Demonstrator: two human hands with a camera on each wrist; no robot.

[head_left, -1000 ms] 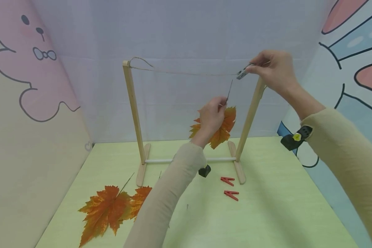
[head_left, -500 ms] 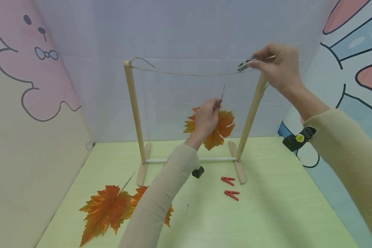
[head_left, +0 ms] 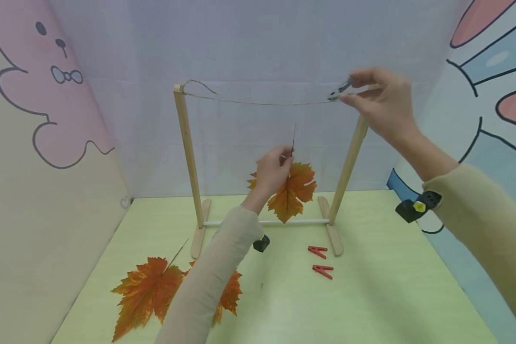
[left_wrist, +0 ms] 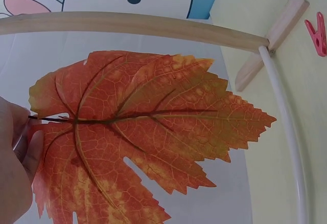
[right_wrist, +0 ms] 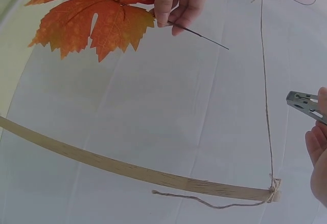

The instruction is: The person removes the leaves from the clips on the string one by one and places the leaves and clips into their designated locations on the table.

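Observation:
My left hand [head_left: 274, 167] pinches the thin dark stem of an orange maple leaf [left_wrist: 138, 111], which hangs below the string with the stem pointing up. Near the right post, my right hand [head_left: 384, 100] holds a grey clothespin [right_wrist: 304, 103] between thumb and fingers. Its front end overlaps the string [head_left: 262, 102] in the head view; the right wrist view shows it apart from the string [right_wrist: 265, 81]. The string runs between the tops of two wooden posts, tied with loose ends. Part of the leaf is hidden behind my left hand in the head view.
Two red clothespins [head_left: 322, 271] lie on the pale green table [head_left: 370, 286] in front of the right foot. More orange leaves [head_left: 148, 291] lie at the front left, partly under my left sleeve. A white rod [head_left: 309, 221] joins the feet of the stand's posts [head_left: 187, 148].
My left hand has moved left and down with the leaf, away from the clothespin. The clothespin rose off the string line, and its tip has since come level with it again.

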